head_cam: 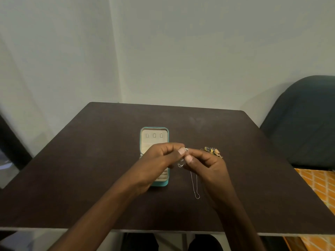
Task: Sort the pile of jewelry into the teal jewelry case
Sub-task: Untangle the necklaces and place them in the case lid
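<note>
The teal jewelry case (154, 128) lies open in the middle of the dark table, its cream lid lining with three small hooks facing me. My left hand (159, 158) hovers over the case's lower half and hides most of it. My right hand (206, 163) is just to its right. Both hands pinch a thin silver chain necklace (194, 185) at their fingertips; its loop hangs down toward the table. A small pile of gold and dark jewelry (212, 151) sits behind my right hand, partly hidden.
The dark brown table (90, 178) reaches to a pale wall at the back. A dark padded chair (304, 124) stands at the right, with orange patterned fabric (319, 185) below it. My knees show under the table's front edge.
</note>
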Demonstrator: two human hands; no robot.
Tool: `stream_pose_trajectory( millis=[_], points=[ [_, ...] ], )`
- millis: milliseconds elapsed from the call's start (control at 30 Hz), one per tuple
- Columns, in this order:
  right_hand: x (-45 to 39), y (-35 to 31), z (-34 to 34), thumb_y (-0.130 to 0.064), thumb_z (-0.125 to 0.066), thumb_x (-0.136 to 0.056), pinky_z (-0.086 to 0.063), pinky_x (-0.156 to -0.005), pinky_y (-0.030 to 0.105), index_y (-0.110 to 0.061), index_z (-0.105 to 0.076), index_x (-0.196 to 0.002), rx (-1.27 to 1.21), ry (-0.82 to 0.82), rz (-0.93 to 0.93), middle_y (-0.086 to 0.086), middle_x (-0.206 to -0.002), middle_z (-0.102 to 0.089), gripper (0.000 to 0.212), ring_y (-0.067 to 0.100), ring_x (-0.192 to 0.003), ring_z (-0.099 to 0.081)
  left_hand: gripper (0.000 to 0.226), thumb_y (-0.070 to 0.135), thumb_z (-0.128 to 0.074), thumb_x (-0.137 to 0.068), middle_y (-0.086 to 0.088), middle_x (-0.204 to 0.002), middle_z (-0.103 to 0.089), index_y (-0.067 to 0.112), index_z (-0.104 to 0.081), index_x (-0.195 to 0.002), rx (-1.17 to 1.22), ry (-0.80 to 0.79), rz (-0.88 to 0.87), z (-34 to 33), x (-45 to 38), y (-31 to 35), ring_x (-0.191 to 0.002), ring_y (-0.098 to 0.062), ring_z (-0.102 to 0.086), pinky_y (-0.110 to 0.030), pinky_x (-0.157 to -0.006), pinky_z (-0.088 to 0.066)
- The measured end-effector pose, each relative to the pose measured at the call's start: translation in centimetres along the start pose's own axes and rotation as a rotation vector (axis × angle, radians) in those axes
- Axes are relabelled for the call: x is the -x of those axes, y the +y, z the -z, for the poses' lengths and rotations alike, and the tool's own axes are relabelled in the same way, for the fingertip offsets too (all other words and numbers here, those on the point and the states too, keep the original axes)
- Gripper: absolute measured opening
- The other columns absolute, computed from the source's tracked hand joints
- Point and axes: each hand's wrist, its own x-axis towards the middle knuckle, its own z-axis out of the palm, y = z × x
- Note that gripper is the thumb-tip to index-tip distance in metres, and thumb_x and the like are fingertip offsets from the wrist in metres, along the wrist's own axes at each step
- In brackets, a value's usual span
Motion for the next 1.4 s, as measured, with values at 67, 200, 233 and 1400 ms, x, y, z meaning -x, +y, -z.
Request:
stream_pose_trajectory(
  millis=[67,200,233,1400],
  points=[
    [0.0,-0.2,-0.1,-0.017,-0.074,-0.073,-0.056,-0.075,0.027,-0.007,-0.072,-0.094,0.020,0.030,0.019,0.011,-0.090,-0.073,0.023,0.021,-0.088,-0.069,0.016,0.026,-0.053,-0.091,0.019,-0.105,-0.064,0.026,-0.069,-0.094,-0.040,0.006,-0.002,0.0,0.1,0.1,-0.092,0.003,-0.060,-0.008,-0.071,-0.047],
    [0.1,-0.5,-0.3,-0.022,-0.068,-0.071,-0.055,-0.067,0.023,-0.008,-0.071,-0.083,0.078,0.086,0.031,0.005,-0.077,-0.073,0.019,0.015,-0.074,-0.067,0.018,0.028,-0.053,-0.091,0.020,-0.103,-0.065,0.026,-0.070,-0.095,-0.061,0.031,0.005,0.3,0.1,-0.3,-0.099,-0.004,-0.059,-0.016,-0.077,-0.047],
    [0.1,-0.5,-0.4,-0.019,-0.066,-0.076,-0.055,-0.066,0.024,-0.007,-0.070,-0.083,0.070,0.085,0.025,0.007,-0.076,-0.071,0.015,0.016,-0.073,-0.065,0.018,0.028,-0.053,-0.091,0.019,-0.103,-0.065,0.026,-0.069,-0.096,-0.057,0.023,0.012,0.4,0.1,-0.4,-0.099,-0.004,-0.059,-0.017,-0.079,-0.046],
    [-0.4,1.1,-2.1,-0.007,-0.063,-0.084,-0.041,-0.056,0.011,-0.021,-0.064,-0.082,0.585,0.082,0.182,-0.002,-0.072,-0.061,0.014,0.009,-0.065,-0.055,0.023,0.026,-0.052,-0.093,0.006,-0.059,-0.048,0.014,-0.067,-0.080,0.278,0.087,0.031,0.5,0.1,-2.7,-0.047,-0.005,-0.037,-0.022,-0.049,-0.034]
  ],
)
